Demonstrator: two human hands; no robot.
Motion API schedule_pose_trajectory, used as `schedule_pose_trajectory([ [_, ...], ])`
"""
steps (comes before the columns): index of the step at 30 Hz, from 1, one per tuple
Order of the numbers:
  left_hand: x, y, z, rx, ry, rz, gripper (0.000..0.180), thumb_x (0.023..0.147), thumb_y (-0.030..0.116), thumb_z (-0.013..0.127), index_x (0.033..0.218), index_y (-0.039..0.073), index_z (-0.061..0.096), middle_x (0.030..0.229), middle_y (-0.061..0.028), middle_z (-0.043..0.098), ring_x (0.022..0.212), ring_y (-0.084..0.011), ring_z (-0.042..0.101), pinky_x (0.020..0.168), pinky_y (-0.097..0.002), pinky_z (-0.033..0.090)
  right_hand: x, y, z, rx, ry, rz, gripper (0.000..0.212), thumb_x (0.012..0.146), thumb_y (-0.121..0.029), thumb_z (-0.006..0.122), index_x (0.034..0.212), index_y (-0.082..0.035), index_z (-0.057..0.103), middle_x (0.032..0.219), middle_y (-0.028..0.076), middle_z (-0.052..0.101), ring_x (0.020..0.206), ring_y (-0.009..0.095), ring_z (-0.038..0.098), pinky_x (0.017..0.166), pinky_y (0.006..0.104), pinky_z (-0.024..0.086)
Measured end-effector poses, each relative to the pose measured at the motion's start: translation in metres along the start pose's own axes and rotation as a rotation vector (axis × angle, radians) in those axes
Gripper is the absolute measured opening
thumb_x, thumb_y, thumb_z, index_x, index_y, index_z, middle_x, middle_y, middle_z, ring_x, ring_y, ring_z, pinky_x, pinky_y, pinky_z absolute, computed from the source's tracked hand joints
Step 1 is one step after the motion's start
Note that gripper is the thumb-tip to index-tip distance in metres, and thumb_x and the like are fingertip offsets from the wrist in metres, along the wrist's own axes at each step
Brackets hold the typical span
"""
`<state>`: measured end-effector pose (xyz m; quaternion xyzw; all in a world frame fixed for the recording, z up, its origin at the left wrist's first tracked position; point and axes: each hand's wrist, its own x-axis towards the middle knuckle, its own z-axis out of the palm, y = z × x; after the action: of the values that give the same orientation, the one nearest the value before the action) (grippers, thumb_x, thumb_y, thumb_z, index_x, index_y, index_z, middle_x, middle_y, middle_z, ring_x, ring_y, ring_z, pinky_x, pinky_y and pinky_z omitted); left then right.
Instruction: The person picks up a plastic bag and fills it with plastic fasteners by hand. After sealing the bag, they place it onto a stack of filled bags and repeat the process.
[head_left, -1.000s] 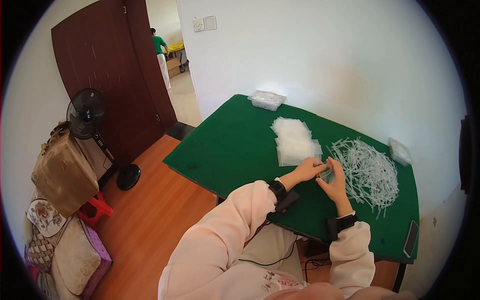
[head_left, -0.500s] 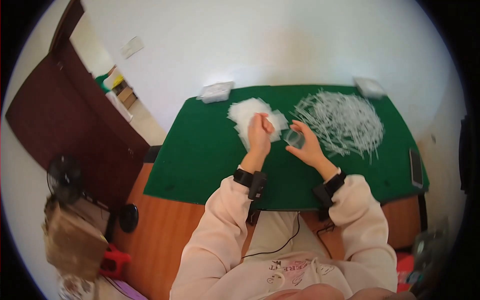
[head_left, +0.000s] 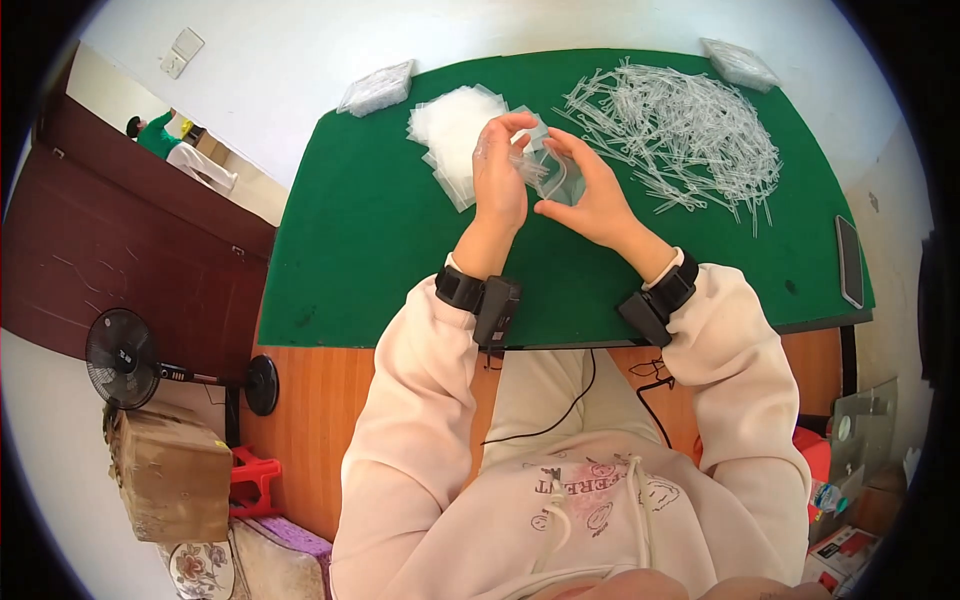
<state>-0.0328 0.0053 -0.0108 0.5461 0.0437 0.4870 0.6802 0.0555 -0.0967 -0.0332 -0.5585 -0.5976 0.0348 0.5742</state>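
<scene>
My left hand is closed round a small bunch of clear plastic sticks, whose ends point toward my right hand. My right hand curls with thumb and fingers round a small clear plastic bag, its mouth bowed apart. The stick ends are at the bag's mouth; whether they are inside it I cannot tell. Just beyond my left hand lies a heap of flat clear bags. To the right of my right hand spreads a big pile of thin clear sticks with looped ends.
The table has a green cover. Packed clear bundles sit at its far left corner and far right corner. A phone lies by the right edge. Left on the floor are a black fan, a cardboard box and a red stool.
The view has tilted, so the table appears higher. My hands have come nearer each other, and the sticks in my left hand now show at the bag's mouth.
</scene>
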Motion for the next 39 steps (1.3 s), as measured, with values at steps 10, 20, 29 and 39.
schedule_pose_trajectory([
  [10,-0.003,0.002,0.004,0.140,-0.052,0.065,0.034,0.095,0.031,0.032,0.100,0.004,0.052,0.102,-0.0054,0.053,0.111,-0.0188,0.040,0.095,-0.0352,0.028,0.001,-0.001,-0.001,-0.015,-0.026,-0.019,0.076,0.059,-0.013,0.075,0.125,-0.003,0.037,0.114,0.013,0.051,0.107,0.024,0.050,0.091,0.0341,0.039],
  [20,-0.010,-0.007,0.007,0.381,-0.184,-0.218,0.047,0.091,0.036,0.043,0.123,0.002,0.042,0.117,-0.0123,0.047,0.116,-0.0210,0.038,0.095,-0.0321,0.031,0.007,0.001,-0.014,-0.030,0.132,0.030,0.068,0.063,-0.013,0.074,0.122,-0.003,0.040,0.114,0.012,0.052,0.105,0.022,0.052,0.089,0.0338,0.040],
  [29,-0.008,-0.024,-0.006,0.327,-0.300,-0.272,0.047,0.085,0.024,0.053,0.125,0.004,0.039,0.121,-0.0126,0.044,0.114,-0.0205,0.041,0.092,-0.0309,0.036,0.010,0.013,-0.024,-0.006,0.321,-0.018,0.069,0.066,-0.015,0.073,0.123,-0.003,0.037,0.118,0.013,0.049,0.104,0.022,0.050,0.088,0.0344,0.040],
  [39,-0.011,-0.023,-0.005,0.304,-0.391,-0.331,0.020,0.085,0.013,0.054,0.099,0.001,0.059,0.090,-0.0027,0.060,0.079,-0.0095,0.055,0.068,-0.0242,0.045,0.010,0.015,-0.018,0.341,0.339,0.117,0.047,0.072,-0.014,0.068,0.111,0.000,0.045,0.090,0.005,0.055,0.073,0.013,0.053,0.063,0.0237,0.043],
])
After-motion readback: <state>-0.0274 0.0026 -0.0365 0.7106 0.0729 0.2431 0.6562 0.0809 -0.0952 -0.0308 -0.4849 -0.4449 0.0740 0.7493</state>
